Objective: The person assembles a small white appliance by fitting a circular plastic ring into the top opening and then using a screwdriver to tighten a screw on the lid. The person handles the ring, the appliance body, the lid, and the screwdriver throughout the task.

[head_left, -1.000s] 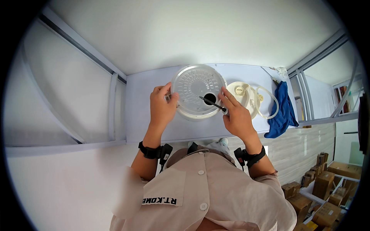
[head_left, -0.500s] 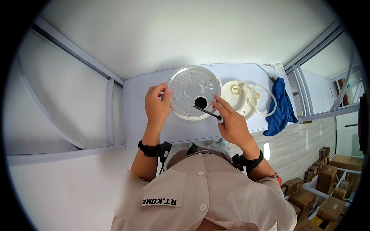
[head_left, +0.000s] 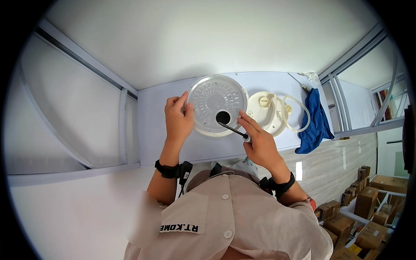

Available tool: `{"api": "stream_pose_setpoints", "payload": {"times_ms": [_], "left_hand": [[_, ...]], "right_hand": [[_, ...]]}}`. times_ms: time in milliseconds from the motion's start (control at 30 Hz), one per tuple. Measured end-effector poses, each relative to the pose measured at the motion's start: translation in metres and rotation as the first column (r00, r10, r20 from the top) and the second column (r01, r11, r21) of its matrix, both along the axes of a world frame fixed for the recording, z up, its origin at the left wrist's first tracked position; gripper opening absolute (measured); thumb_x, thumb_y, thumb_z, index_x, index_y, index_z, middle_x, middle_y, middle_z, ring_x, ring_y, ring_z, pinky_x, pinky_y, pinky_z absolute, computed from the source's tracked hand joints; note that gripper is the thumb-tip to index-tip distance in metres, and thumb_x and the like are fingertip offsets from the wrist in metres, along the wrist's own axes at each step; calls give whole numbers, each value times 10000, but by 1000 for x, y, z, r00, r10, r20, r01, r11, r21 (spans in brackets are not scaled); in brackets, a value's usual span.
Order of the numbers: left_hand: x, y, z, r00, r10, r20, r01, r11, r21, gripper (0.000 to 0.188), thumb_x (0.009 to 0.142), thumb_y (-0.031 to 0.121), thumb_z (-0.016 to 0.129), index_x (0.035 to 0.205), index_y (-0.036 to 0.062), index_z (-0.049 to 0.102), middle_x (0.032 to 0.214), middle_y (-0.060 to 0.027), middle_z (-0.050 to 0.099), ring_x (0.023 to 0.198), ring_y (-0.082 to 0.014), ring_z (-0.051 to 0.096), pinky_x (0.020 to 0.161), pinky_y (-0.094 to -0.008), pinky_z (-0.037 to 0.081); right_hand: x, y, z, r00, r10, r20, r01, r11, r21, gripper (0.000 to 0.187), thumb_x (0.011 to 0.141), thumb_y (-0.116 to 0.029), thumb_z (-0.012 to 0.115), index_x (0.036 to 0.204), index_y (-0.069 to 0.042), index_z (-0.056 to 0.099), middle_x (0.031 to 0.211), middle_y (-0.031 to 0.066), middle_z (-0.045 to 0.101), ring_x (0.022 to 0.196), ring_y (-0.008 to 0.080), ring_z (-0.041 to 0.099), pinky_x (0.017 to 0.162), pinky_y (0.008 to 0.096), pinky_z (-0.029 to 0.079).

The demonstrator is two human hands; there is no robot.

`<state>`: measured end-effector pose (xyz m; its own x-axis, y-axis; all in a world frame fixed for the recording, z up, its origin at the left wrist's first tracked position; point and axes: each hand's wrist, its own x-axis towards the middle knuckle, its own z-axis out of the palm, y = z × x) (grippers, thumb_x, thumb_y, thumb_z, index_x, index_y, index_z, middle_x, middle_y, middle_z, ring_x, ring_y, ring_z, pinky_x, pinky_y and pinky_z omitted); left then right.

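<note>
A round, pale translucent lid-like disc (head_left: 215, 97) with raised markings and a dark round hole lies over a white round base on the table. My left hand (head_left: 178, 115) grips the disc's left rim between thumb and fingers. My right hand (head_left: 260, 143) is closed around a screwdriver (head_left: 234, 130) with a dark shaft, and its fingertips touch the disc's right edge. The screwdriver's tip is close to the hole's lower rim. To the right lies a cream plastic housing (head_left: 276, 125) with a small round cap on it, partly beside the disc.
A pale loop of tube (head_left: 304, 112) curves beside the housing. A crumpled blue cloth (head_left: 315, 123) lies at the table's right end, near a thin metal rod. Metal frames flank the white table (head_left: 156, 125). Cardboard boxes (head_left: 368, 201) stack on the floor at lower right.
The disc has shifted and turned slightly, its hole now a little further left. Both hands stay at its rim, and the screwdriver remains in the right hand.
</note>
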<state>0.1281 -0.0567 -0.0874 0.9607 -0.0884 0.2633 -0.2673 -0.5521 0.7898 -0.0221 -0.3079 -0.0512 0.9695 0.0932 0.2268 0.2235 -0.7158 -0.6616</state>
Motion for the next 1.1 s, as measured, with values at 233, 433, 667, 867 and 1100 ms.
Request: {"api": "stream_pose_setpoints", "payload": {"times_ms": [233, 433, 667, 867, 1100], "left_hand": [[1, -3, -2, 1000, 8, 2, -8, 1000, 14, 373, 1020, 97, 664, 1385, 32, 706, 1244, -168, 591, 1066, -284, 625, 900, -362, 581], [0, -3, -6, 998, 8, 66, -12, 998, 55, 368, 1019, 93, 662, 1380, 36, 710, 1233, -139, 609, 1059, -278, 616, 885, -363, 572], [-8, -10, -5, 996, 84, 37, -83, 996, -41, 330, 1004, 101, 692, 1327, 53, 749, 1109, -60, 658, 985, -218, 630, 838, -341, 554], [-9, -12, -1, 994, 106, 26, -104, 993, -51, 296, 996, 105, 710, 1282, 75, 784, 1074, -32, 666, 930, -184, 636, 822, -331, 550], [-11, -14, -7, 992, 112, 64, -108, 992, -64, 293, 997, 82, 704, 1279, 69, 784, 1098, -54, 667, 942, -209, 637, 829, -341, 550]], "right_hand": [[-1, 0, 2, 1000, 11, -23, -10, 1000, 24, 744, 739, 61, 643, 1472, -56, 582, 1644, 79, 510, 921, 355, 736, 769, 434, 605], [3, -4, 0, 1000, 0, -4, 0, 999, 43, 699, 745, 77, 648, 1424, -86, 612, 1583, 52, 570, 897, 337, 738, 742, 424, 601], [14, -8, -7, 998, -68, 18, 66, 992, 103, 607, 742, 104, 649, 1304, -124, 675, 1481, 7, 655, 793, 290, 724, 652, 380, 573], [14, -5, -9, 996, -88, -5, 88, 985, 147, 615, 748, 132, 611, 1312, -101, 684, 1474, 43, 661, 975, 304, 701, 751, 364, 580], [12, -8, -12, 995, -56, -78, 73, 967, 242, 673, 737, 186, 528, 1349, -42, 690, 1483, 138, 644, 1372, 336, 631, 1112, 365, 520]]}}
